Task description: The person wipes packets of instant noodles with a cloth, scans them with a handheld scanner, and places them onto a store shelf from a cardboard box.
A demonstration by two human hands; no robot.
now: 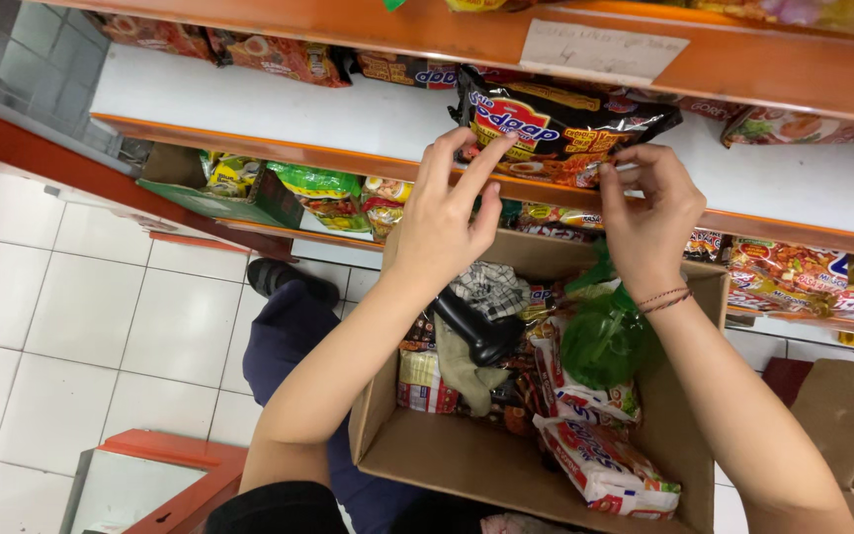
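— Where's the black noodle packet (pixel 555 124) sitting against the fingers?

— It lies flat on the white shelf board (pixel 279 109), its lower edge hanging over the orange lip. The left hand (pixel 447 213) meets it from seven o'clock: index and middle fingertips spread and pressed against the packet's lower left corner, thumb tucked under, nothing clasped. The right hand (pixel 649 208) comes from five o'clock, thumb and forefinger pinched together on the packet's lower right edge, the other fingers curled.

— What is it like?

— Glossy crinkled film, a rectangular pillow shape, black with red and yellow print. Duller red packets lie behind it at eleven o'clock.

— And below the wrists?

— An open cardboard box (pixel 427 455), matte brown, flaps up, at six o'clock of the hands. Inside are white-and-red noodle packets (pixel 605 470), a translucent green plastic bag (pixel 600 341) just beside the right wrist, a black glossy object and some checked cloth. Glazed white floor tiles (pixel 81 326) lie at eight o'clock.
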